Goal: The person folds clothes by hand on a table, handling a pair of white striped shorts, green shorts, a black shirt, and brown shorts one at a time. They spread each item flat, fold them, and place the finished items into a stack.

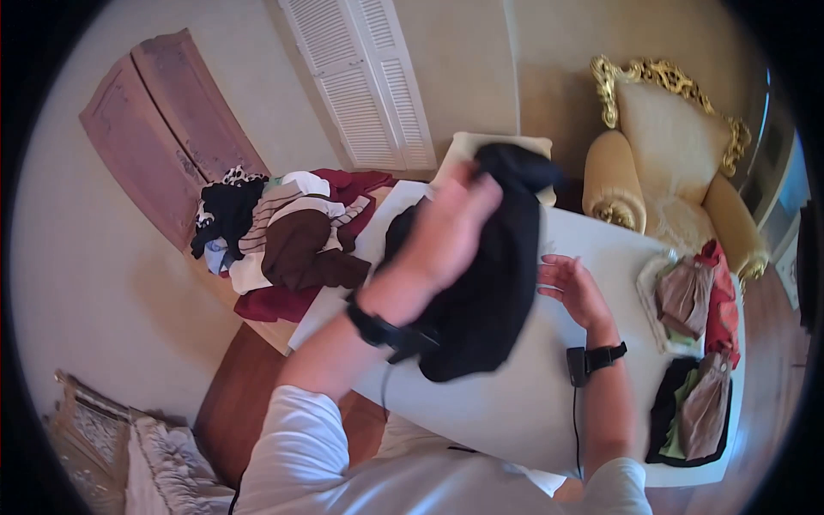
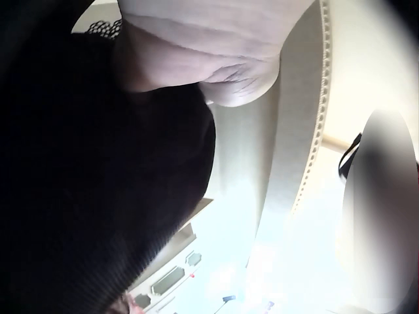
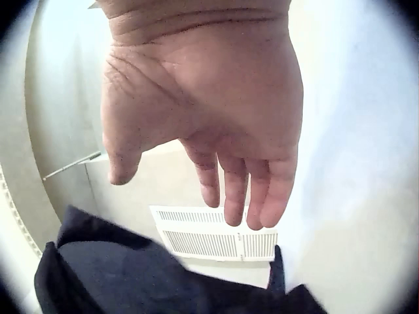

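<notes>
A black garment (image 1: 489,283) hangs above the white table, its lower edge towards the person. My left hand (image 1: 455,227), blurred by motion, grips it near the top, where a fold stands up beyond the fingers. In the left wrist view the dark cloth (image 2: 98,176) fills the left side below the hand (image 2: 203,46), whose fingertips are hidden. To the right of the garment is my right hand (image 1: 573,290), held over the table with fingers extended and nothing in it. The right wrist view shows this hand (image 3: 209,98) palm on, with the black cloth (image 3: 131,275) below the fingers.
The white table (image 1: 592,395) spreads beneath both hands. A heap of mixed clothes (image 1: 292,232) lies at the left. Folded garments with brown, red and green pieces (image 1: 687,300) sit at the right edge, beside a gold armchair (image 1: 678,146). Cables run from both wrist cameras.
</notes>
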Tool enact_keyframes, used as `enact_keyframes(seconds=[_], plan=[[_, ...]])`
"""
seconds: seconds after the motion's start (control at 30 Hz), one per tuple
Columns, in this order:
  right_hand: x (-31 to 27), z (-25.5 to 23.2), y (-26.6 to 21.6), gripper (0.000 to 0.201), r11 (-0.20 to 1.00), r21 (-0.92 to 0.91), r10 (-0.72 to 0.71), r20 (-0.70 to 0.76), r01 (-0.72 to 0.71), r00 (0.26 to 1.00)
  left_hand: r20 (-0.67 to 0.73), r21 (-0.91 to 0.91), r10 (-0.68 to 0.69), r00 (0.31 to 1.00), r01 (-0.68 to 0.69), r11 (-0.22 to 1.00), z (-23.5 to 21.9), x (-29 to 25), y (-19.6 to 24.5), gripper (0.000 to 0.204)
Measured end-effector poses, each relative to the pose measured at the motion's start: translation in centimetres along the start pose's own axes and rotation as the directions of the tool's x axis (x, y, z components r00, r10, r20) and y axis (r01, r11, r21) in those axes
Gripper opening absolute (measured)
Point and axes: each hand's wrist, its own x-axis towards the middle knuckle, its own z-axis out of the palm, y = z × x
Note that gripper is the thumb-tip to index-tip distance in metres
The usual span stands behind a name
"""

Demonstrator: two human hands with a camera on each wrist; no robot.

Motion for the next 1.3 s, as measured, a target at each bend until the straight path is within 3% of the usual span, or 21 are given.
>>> enact_keyframes(seconds=[0.03,0.1,0.17,0.23,0.3,0.33,0.4,0.5,0.57,0.63,0.7,0.73,0.83,0.87,0.97,1.0,1.1,1.13,1.23,1.27,1.3], plan=[[0.1,0.2,-0.8,0.057,0.999,0.031,-0.016,-0.062,0.018,0.998,0.134,0.009,-0.033,0.990,0.032,0.999,1.9,-1.4,-2.2,0.034],[-0.7,0.2,-2.3,0.056,0.993,0.101,-0.041,-0.210,0.064,0.977,0.393,0.260,-0.232,0.890,0.135,0.956,2.9,-4.7,-7.2,0.036],[-2.5,0.0,-4.8,0.047,0.983,-0.176,-0.011,-0.347,-0.054,0.938,0.447,0.426,-0.170,0.878,-0.042,0.904,2.8,-7.3,-9.0,0.034],[-3.8,-1.7,-5.8,0.043,0.872,-0.483,-0.037,-0.228,-0.080,0.973,0.377,0.581,-0.241,0.894,-0.026,0.813,1.7,-7.2,-9.6,0.021],[-4.1,-3.2,-5.8,0.042,0.817,-0.565,-0.042,-0.260,-0.116,0.965,0.192,0.528,-0.255,0.948,0.119,0.841,-0.4,-6.6,-12.5,0.018],[-4.1,-3.1,-6.0,0.043,0.752,-0.646,-0.080,-0.288,-0.132,0.954,0.179,0.615,-0.194,0.965,0.044,0.788,-1.1,-5.8,-11.8,0.018],[-4.0,-2.7,-6.3,0.044,0.653,-0.741,-0.108,-0.293,-0.155,0.950,0.136,0.561,-0.233,0.963,0.119,0.819,-2.7,-4.9,-13.6,0.018],[-3.8,-2.4,-6.7,0.043,0.614,-0.779,-0.108,-0.241,-0.126,0.965,0.201,0.642,-0.430,0.880,0.213,0.736,-3.4,-4.4,-14.9,0.032],[-3.6,-2.7,-6.8,0.041,0.642,-0.764,-0.155,-0.206,-0.060,0.966,0.321,0.708,-0.369,0.872,0.038,0.706,-2.2,-5.3,-13.9,0.051],[-3.3,-3.2,-6.5,0.036,0.513,-0.857,-0.403,-0.185,0.053,0.896,0.393,0.762,-0.309,0.866,-0.119,0.637,-1.6,-5.7,-14.4,0.066],[-3.4,-1.9,-6.8,0.035,0.304,-0.952,-0.635,-0.167,0.044,0.754,0.419,0.816,-0.247,0.874,-0.243,0.525,-1.8,-5.9,-16.1,0.078],[-3.4,-0.9,-7.0,0.026,0.272,-0.962,-0.704,-0.189,0.014,0.684,0.348,0.792,-0.293,0.890,-0.113,0.600,-1.5,-5.2,-15.7,0.074],[-2.6,0.8,-6.6,0.018,0.429,-0.903,-0.616,-0.278,0.017,0.737,0.025,0.833,-0.342,0.939,0.169,0.527,-2.9,-3.4,-18.1,0.066],[-2.5,1.0,-6.2,0.015,0.338,-0.941,-0.600,-0.196,0.024,0.776,0.013,0.834,-0.402,0.915,0.212,0.509,-3.2,-3.2,-17.8,0.070],[-2.0,-0.1,-4.1,0.022,0.225,-0.968,-0.231,-0.162,-0.109,0.960,0.049,0.961,-0.563,0.825,0.115,0.251,-3.5,-2.7,-16.6,0.078],[-2.0,-0.9,-3.4,0.036,0.153,-0.975,-0.062,-0.172,-0.161,0.983,0.026,0.943,-0.589,0.808,0.176,0.282,-4.8,-2.7,-18.3,0.075],[-1.6,-1.5,-0.8,0.056,-0.082,-0.985,-0.152,-0.136,-0.150,0.979,0.105,0.927,-0.756,0.646,0.211,0.309,-5.4,-1.5,-16.9,0.060],[-1.5,-1.0,-0.9,0.072,-0.078,-0.979,-0.106,-0.178,-0.187,0.978,0.118,0.849,-0.726,0.677,0.310,0.428,-5.3,-1.9,-16.4,0.043],[-1.7,0.1,-1.2,0.090,-0.054,-0.967,-0.077,-0.244,-0.248,0.967,0.181,0.755,-0.508,0.842,0.212,0.620,-5.9,-1.5,-15.1,0.040],[-1.7,0.2,-1.4,0.088,-0.022,-0.965,-0.047,-0.258,-0.259,0.965,0.229,0.812,-0.359,0.905,0.026,0.583,-6.1,-1.3,-14.1,0.041],[-1.7,0.1,-1.7,0.086,0.009,-0.963,-0.016,-0.271,-0.271,0.962,0.319,0.753,-0.237,0.918,-0.093,0.652,-6.4,-1.1,-13.3,0.047]])
